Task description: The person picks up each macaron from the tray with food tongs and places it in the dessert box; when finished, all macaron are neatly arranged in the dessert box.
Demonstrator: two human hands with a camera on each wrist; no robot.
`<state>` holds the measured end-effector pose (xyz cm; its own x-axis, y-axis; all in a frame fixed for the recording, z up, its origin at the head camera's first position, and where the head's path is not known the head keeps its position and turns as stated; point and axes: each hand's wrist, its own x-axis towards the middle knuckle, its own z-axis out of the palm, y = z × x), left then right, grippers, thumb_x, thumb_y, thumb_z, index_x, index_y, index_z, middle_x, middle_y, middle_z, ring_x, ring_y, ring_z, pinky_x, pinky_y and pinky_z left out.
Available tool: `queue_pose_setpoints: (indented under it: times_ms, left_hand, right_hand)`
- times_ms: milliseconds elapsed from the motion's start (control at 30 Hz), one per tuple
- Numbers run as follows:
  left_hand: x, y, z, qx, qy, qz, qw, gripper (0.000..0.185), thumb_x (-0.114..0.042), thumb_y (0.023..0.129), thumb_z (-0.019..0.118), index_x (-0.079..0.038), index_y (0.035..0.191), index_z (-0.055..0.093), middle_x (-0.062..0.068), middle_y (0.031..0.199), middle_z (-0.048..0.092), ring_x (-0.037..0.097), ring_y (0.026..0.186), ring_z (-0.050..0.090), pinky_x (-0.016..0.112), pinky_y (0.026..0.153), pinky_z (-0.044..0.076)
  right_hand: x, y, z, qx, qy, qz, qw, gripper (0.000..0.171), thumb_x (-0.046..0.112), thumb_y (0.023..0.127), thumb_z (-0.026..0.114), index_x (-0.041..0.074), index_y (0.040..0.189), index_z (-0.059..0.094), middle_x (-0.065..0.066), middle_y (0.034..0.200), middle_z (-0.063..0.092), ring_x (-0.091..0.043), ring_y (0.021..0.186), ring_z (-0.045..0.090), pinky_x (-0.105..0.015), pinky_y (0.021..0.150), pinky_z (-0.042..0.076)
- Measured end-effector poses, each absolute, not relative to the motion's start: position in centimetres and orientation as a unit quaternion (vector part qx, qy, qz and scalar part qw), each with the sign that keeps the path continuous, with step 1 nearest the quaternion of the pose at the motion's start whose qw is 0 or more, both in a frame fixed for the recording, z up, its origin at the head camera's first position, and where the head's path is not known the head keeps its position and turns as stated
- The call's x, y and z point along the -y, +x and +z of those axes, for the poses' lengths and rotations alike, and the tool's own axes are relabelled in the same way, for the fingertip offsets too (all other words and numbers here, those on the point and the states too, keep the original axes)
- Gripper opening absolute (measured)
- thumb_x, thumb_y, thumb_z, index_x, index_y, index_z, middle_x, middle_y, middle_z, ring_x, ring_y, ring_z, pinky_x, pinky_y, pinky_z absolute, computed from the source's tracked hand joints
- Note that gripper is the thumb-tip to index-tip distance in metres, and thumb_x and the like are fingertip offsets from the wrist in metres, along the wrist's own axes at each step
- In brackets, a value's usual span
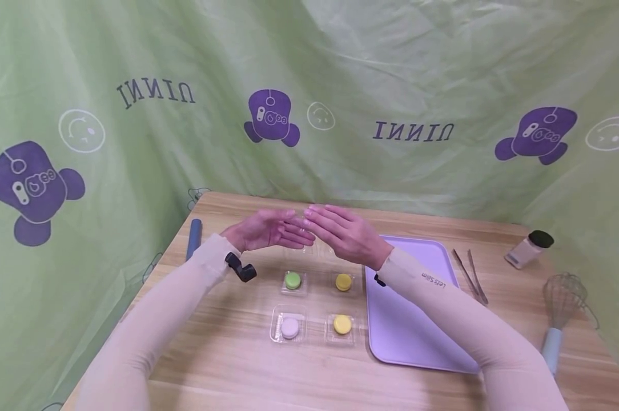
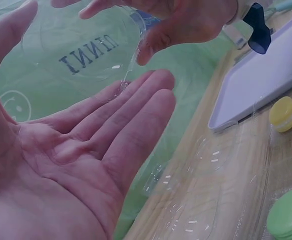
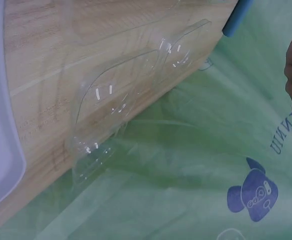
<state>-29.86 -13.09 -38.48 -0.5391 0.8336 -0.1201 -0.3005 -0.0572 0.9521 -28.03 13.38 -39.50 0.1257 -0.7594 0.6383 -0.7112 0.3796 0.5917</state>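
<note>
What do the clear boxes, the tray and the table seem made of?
Clear boxes: likely thin, glossy plastic, being see-through with bright glints.
Tray: probably smooth plastic, given its even lilac colour and soft sheen.
Table: wood or wood-look laminate, softly shiny; grain lines show, but do not settle which.

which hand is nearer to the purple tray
Right. In the head view, the right hand is just left of the purple tray's far end, with its forearm crossing over the tray; the left hand is farther left, beyond the right hand's fingertips.
</note>
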Motion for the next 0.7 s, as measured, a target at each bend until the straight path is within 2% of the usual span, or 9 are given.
queue_pose_setpoints:
  times_ms: [100, 200, 300, 367, 467, 533, 600, 700]
  left_hand:
    - [13.1, -29.8, -38.5, -0.554, 0.243, 0.687, 0.401, 0.083, -0.045, 0.098, 0.06, 0.014, 0.15, 0.032, 0.029, 0.144, 0.055, 0.028, 0.124, 0.066, 0.043, 0.114, 0.05]
    - [13.1, -29.8, -38.4, -0.581, 0.261, 0.677, 0.37, 0.079, -0.044, 0.101, 0.056, 0.013, 0.151, 0.032, 0.032, 0.149, 0.047, 0.033, 0.133, 0.06, 0.045, 0.119, 0.045]
    - [13.1, -29.7, -38.0, -0.635, 0.277, 0.656, 0.3, 0.071, -0.039, 0.102, 0.054, 0.01, 0.15, 0.035, 0.032, 0.151, 0.045, 0.038, 0.14, 0.052, 0.046, 0.121, 0.042]
    - [13.0, -29.6, -37.6, -0.681, 0.266, 0.641, 0.232, 0.067, -0.034, 0.098, 0.061, 0.006, 0.148, 0.041, 0.029, 0.149, 0.05, 0.038, 0.139, 0.052, 0.045, 0.119, 0.045]
    - [12.6, -29.4, -37.1, -0.731, 0.237, 0.625, 0.137, 0.066, -0.023, 0.09, 0.074, 0.0, 0.146, 0.048, 0.023, 0.146, 0.056, 0.035, 0.137, 0.055, 0.045, 0.118, 0.046]
    - [12.5, -29.3, -37.0, -0.751, 0.235, 0.611, 0.086, 0.071, -0.019, 0.085, 0.08, -0.004, 0.146, 0.049, 0.018, 0.147, 0.057, 0.034, 0.138, 0.055, 0.047, 0.119, 0.044]
    - [12.3, -29.2, -37.0, -0.761, 0.247, 0.597, 0.052, 0.076, -0.018, 0.081, 0.084, -0.006, 0.147, 0.048, 0.016, 0.149, 0.056, 0.032, 0.14, 0.053, 0.048, 0.121, 0.041]
    - [12.2, -28.8, -37.4, -0.777, 0.268, 0.569, 0.013, 0.082, -0.022, 0.077, 0.089, -0.009, 0.147, 0.049, 0.012, 0.149, 0.056, 0.03, 0.141, 0.053, 0.046, 0.123, 0.04]
  right_hand:
    - [-13.4, -28.0, -39.6, 0.671, 0.552, -0.006, 0.496, 0.051, -0.003, 0.094, 0.052, 0.004, 0.144, 0.05, -0.013, 0.143, 0.06, -0.026, 0.134, 0.058, -0.042, 0.113, 0.05]
    - [-13.5, -28.2, -39.7, 0.687, 0.551, 0.047, 0.472, 0.06, 0.004, 0.091, 0.062, 0.001, 0.148, 0.043, -0.018, 0.147, 0.055, -0.029, 0.144, 0.048, -0.046, 0.116, 0.047]
    - [-13.6, -28.5, -39.7, 0.708, 0.536, 0.149, 0.435, 0.081, 0.01, 0.082, 0.077, -0.006, 0.15, 0.035, -0.026, 0.151, 0.046, -0.033, 0.15, 0.039, -0.048, 0.122, 0.04]
    - [-13.7, -28.6, -39.6, 0.726, 0.509, 0.238, 0.396, 0.098, 0.009, 0.074, 0.086, -0.009, 0.152, 0.029, -0.028, 0.155, 0.04, -0.035, 0.152, 0.034, -0.048, 0.127, 0.032]
    - [-13.8, -28.5, -39.0, 0.757, 0.436, 0.375, 0.311, 0.11, 0.003, 0.069, 0.09, -0.003, 0.157, 0.024, -0.021, 0.163, 0.033, -0.034, 0.152, 0.034, -0.045, 0.128, 0.031]
    - [-13.8, -28.0, -38.1, 0.766, 0.388, 0.457, 0.231, 0.112, 0.008, 0.072, 0.09, 0.002, 0.159, 0.02, -0.016, 0.166, 0.029, -0.034, 0.154, 0.031, -0.047, 0.128, 0.03]
    - [-13.9, -27.8, -37.8, 0.762, 0.352, 0.523, 0.146, 0.11, 0.021, 0.077, 0.087, 0.009, 0.162, 0.018, -0.009, 0.169, 0.025, -0.029, 0.155, 0.029, -0.046, 0.129, 0.029]
    - [-13.8, -27.3, -37.8, 0.75, 0.326, 0.573, 0.043, 0.109, 0.035, 0.08, 0.083, 0.013, 0.163, 0.015, -0.007, 0.171, 0.021, -0.025, 0.157, 0.024, -0.048, 0.13, 0.024]
